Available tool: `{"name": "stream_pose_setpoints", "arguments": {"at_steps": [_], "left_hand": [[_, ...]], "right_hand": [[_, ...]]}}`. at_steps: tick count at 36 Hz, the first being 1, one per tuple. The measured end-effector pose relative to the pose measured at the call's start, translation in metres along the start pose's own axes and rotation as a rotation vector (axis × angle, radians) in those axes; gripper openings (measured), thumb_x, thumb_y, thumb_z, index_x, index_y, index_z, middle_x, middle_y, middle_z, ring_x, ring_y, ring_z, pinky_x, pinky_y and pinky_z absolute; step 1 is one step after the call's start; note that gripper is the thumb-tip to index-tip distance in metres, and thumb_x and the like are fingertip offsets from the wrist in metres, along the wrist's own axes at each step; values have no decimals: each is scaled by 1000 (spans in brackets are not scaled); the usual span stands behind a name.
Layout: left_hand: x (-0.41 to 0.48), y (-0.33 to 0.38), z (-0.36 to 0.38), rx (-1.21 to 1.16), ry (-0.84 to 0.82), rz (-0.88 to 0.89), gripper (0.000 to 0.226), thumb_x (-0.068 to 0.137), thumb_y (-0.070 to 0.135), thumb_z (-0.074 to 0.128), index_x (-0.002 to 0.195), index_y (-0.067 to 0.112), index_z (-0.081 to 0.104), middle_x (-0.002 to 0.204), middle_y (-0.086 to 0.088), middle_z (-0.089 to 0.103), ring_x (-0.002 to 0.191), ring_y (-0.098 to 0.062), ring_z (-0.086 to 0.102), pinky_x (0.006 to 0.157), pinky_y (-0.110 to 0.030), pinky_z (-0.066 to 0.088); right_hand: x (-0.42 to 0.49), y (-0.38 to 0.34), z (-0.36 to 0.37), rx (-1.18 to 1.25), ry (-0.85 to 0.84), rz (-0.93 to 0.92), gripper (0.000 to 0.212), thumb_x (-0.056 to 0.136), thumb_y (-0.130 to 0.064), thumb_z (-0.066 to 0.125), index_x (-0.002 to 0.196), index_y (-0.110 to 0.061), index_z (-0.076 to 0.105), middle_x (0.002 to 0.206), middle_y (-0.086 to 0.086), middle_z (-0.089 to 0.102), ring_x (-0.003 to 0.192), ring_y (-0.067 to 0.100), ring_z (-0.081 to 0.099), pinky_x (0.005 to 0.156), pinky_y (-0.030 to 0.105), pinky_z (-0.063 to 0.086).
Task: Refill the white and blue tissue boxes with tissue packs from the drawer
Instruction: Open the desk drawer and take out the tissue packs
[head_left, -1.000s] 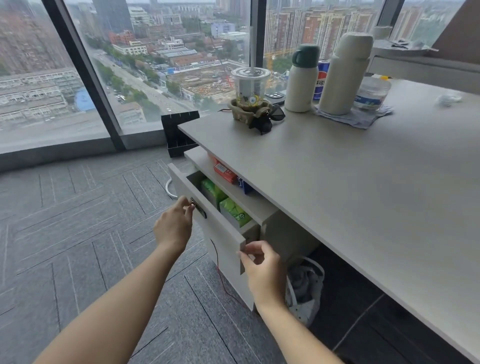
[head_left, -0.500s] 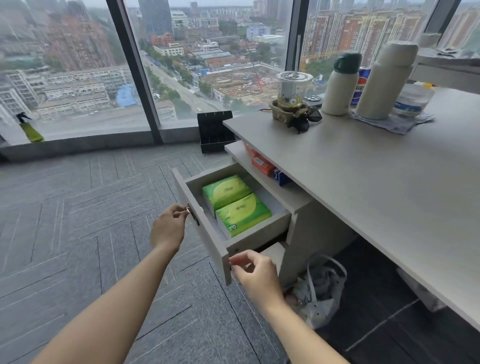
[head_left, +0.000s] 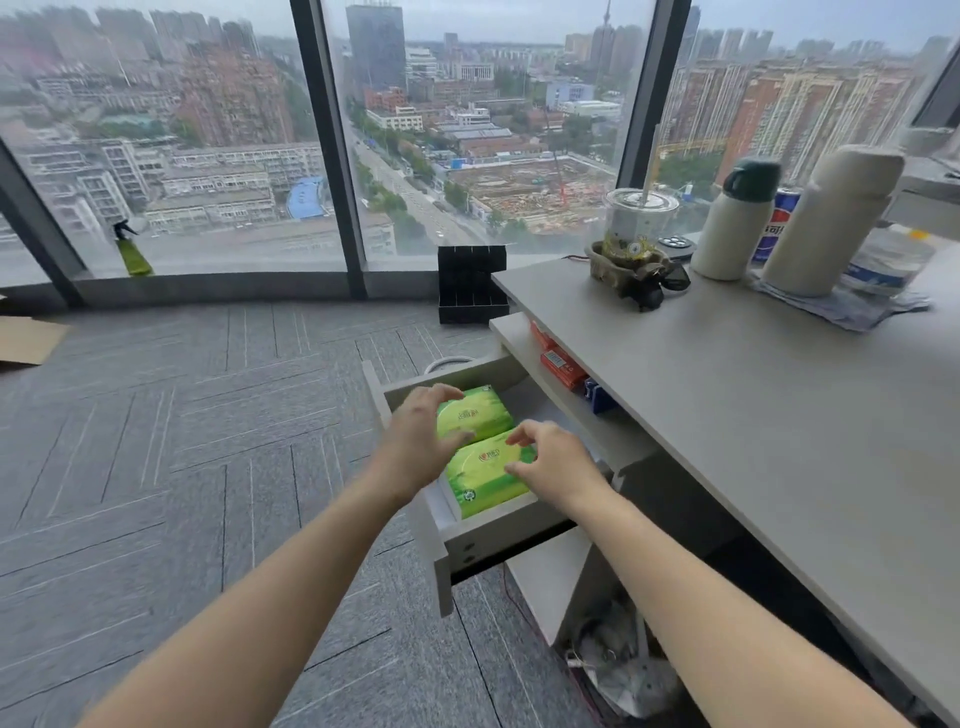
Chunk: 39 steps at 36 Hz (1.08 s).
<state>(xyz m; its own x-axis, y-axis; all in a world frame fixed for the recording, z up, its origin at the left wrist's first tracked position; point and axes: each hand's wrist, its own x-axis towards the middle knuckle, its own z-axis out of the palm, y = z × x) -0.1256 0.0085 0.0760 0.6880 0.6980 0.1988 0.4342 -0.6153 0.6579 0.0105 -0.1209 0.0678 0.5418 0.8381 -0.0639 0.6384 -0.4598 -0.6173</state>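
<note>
The drawer under the desk stands pulled out. Two green tissue packs lie in it side by side. My left hand reaches in from the left, with fingers and thumb curled around the far tissue pack. My right hand comes from the right and pinches the right end of the near tissue pack. Both packs still rest on the drawer floor. No white or blue tissue box is in view.
The grey desk carries a plastic cup, two thermos flasks, a cola can and a water bottle. A shelf above the drawer holds a red box. A black organizer sits by the window, and a bag lies under the desk.
The drawer came further out. My left hand left the handle and my right hand left the drawer's corner. Both now reach inside onto the green packs.
</note>
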Motion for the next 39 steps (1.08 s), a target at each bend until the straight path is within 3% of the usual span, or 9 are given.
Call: {"name": "stream_pose_setpoints", "arguments": {"at_steps": [3, 6, 8, 11, 16, 21, 26, 29, 39], "left_hand": [[9, 12, 21, 64, -188, -102, 75, 74, 31, 80, 138, 21, 41, 141, -6, 45, 129, -23, 45, 106, -34, 36], [14, 11, 41, 30, -293, -240, 99, 69, 28, 84, 149, 15, 25, 149, -14, 36, 133, -26, 42, 103, -30, 38], [17, 6, 52, 55, -350, -331, 109, 67, 27, 85, 151, 12, 17, 148, -17, 36, 128, -29, 47, 94, -28, 44], [20, -2, 63, 168, -409, -401, 117, 63, 31, 87, 150, 4, 14, 147, -20, 37, 131, -32, 45, 104, -33, 43], [22, -4, 69, 270, -485, -441, 98, 68, 37, 83, 141, 0, 28, 144, -24, 26, 135, -34, 36, 112, -35, 35], [27, -3, 69, 297, -459, -435, 90, 63, 29, 87, 134, 5, 38, 145, -24, 18, 109, -32, 60, 104, -34, 44], [20, -3, 67, 257, -395, -411, 75, 65, 23, 84, 127, 5, 46, 138, -17, 25, 100, -33, 64, 98, -33, 47], [15, 1, 66, 212, -353, -406, 70, 63, 21, 85, 123, 6, 51, 136, -16, 27, 97, -34, 66, 97, -35, 49], [9, 12, 58, 216, -261, -342, 55, 64, 15, 78, 115, 10, 59, 120, -12, 49, 104, -34, 60, 89, -36, 49]], "right_hand": [[21, -1, 1, -127, -115, 52, 53, 80, -31, 73, 127, -19, 53, 132, 8, 50, 113, 28, 57, 95, 38, 48], [35, 2, 7, -172, -183, 107, 70, 77, -33, 75, 136, -15, 42, 133, 12, 48, 116, 32, 55, 97, 40, 47], [43, 5, 11, -174, -205, 142, 72, 74, -29, 76, 134, -13, 39, 130, 14, 49, 116, 33, 55, 95, 41, 48], [50, 9, 19, -183, -237, 168, 68, 71, -31, 76, 127, -14, 41, 125, 15, 54, 112, 33, 57, 93, 41, 49], [59, 15, 27, -217, -308, 183, 90, 62, -43, 79, 137, -24, 32, 128, 10, 57, 115, 33, 56, 96, 48, 48], [65, 14, 24, -199, -363, 206, 102, 64, -38, 84, 145, -25, 24, 133, 10, 55, 119, 32, 53, 98, 46, 48], [63, 16, 23, -208, -361, 200, 96, 70, -27, 79, 146, -27, 21, 132, 11, 54, 119, 33, 53, 99, 43, 47], [59, 16, 24, -200, -315, 188, 82, 71, -24, 74, 140, -26, 30, 125, 9, 59, 112, 32, 57, 94, 41, 50], [43, 7, 17, -135, -194, 158, 67, 74, -19, 69, 133, -26, 39, 121, 9, 60, 110, 31, 58, 91, 40, 49]]}}
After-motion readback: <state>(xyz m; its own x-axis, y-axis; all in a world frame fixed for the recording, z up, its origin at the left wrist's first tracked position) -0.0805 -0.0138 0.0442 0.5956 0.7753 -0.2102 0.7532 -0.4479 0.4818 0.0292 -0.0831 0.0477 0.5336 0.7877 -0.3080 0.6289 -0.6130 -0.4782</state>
